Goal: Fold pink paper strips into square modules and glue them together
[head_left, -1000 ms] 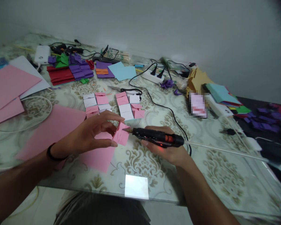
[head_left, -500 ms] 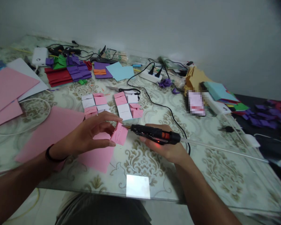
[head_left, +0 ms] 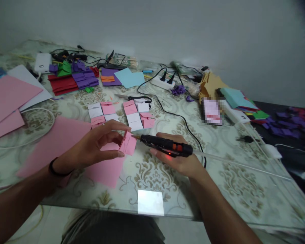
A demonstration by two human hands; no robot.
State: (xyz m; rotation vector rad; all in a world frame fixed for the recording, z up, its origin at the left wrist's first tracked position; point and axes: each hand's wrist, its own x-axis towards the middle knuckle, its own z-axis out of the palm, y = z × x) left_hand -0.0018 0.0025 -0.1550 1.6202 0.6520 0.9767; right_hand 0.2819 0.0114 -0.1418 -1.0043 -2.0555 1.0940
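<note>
My left hand [head_left: 96,145] pinches a small folded pink paper piece [head_left: 128,144] between thumb and fingers, just above a large pink sheet [head_left: 63,142]. My right hand [head_left: 179,159] grips a black glue gun [head_left: 165,145] with an orange trigger, held level. Its nozzle points left and touches the upper right edge of the folded piece. A clear glue stick [head_left: 234,164] trails out of the gun's back to the right.
Folded pink and white squares [head_left: 122,113] lie in rows beyond my hands, with scissors [head_left: 136,98] behind them. Red, purple and green paper [head_left: 71,78], a power strip [head_left: 164,83] with black cables, and coloured paper stacks [head_left: 236,100] crowd the far side. The table edge runs near me.
The gun's nozzle has closed in leftward onto the pink piece. Both hands have shifted slightly left and up in view.
</note>
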